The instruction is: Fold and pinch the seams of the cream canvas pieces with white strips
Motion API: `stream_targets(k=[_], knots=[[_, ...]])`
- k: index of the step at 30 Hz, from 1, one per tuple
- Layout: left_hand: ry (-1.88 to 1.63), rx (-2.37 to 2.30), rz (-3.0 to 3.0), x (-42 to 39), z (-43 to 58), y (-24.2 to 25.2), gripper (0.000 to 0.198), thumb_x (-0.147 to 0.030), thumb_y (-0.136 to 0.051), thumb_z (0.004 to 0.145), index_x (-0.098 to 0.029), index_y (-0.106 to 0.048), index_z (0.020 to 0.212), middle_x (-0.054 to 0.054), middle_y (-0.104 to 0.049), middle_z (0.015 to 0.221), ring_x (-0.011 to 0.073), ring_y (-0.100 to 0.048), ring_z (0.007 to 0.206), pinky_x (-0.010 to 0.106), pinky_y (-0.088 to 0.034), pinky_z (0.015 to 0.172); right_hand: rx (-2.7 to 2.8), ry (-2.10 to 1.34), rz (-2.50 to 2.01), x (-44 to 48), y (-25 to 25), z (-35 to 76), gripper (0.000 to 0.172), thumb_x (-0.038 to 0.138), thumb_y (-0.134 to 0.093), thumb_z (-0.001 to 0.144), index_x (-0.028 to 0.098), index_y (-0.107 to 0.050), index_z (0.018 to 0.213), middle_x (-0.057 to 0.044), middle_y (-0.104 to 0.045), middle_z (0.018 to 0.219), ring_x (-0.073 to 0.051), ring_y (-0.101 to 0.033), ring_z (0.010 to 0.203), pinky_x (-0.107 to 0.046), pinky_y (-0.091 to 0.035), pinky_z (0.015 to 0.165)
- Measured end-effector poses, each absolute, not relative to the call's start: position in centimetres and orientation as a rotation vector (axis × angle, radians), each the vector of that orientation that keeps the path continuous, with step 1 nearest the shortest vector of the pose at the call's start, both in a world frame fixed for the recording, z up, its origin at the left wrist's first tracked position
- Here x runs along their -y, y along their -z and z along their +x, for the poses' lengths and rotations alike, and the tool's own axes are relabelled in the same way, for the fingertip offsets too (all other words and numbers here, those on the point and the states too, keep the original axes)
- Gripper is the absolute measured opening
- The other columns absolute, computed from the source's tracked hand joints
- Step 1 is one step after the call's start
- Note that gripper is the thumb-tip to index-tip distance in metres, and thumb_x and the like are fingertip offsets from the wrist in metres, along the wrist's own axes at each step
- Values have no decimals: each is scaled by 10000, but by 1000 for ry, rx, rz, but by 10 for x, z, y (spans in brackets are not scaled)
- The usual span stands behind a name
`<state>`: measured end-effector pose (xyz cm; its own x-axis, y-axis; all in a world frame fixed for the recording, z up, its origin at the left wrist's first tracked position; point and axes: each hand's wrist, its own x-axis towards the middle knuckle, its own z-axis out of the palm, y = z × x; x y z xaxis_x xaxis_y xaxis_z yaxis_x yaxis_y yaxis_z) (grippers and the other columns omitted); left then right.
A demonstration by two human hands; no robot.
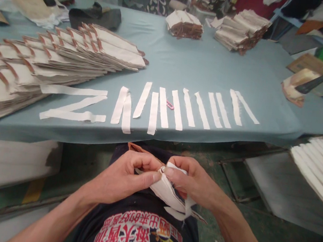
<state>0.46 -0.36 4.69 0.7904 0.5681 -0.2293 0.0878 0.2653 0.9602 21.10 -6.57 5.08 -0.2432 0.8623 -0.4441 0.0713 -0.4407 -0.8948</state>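
Note:
Both hands meet low in the view, over my lap and below the table edge. My left hand (127, 175) is closed, thumb and fingers pinching the top edge of a small stack of white fabric pieces (167, 193) with a brown trimmed edge. My right hand (191, 180) is curled round the same stack from the right side. Just beyond them, several white fabric strips (177, 109) lie side by side along the front of the blue-grey table (214, 68), with a small pink clip (170, 105) among them.
A long fanned pile of white pieces with brown trim (54, 58) fills the table's left. Two smaller stacks (185, 24) (242, 29) sit at the far edge. Dark cloth (96, 16) lies at the back left. A stack of white sheets (322, 166) is at the right.

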Motion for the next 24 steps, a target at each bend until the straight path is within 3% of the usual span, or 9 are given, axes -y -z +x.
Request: stream_targets(k=[13,24], knots=[[-421,-705,1370,7,4,-49,250,-324,-664,927,-106,-729,823,62,-738,810,142,-627,718,223,-504,687,1214,-1731,-1381,61,-49,207,475,589,-729,859,202,-511,690,87,-442,508,-64,-333,463,-194,-235,433],[-417,-721,1360,8,3,-47,215,-298,-642,937,-119,-757,910,65,-767,895,161,-660,804,231,-523,743,1237,-1607,-1518,63,-49,201,405,539,-623,890,208,-493,696,74,-416,566,-80,-339,503,-207,-255,454]])
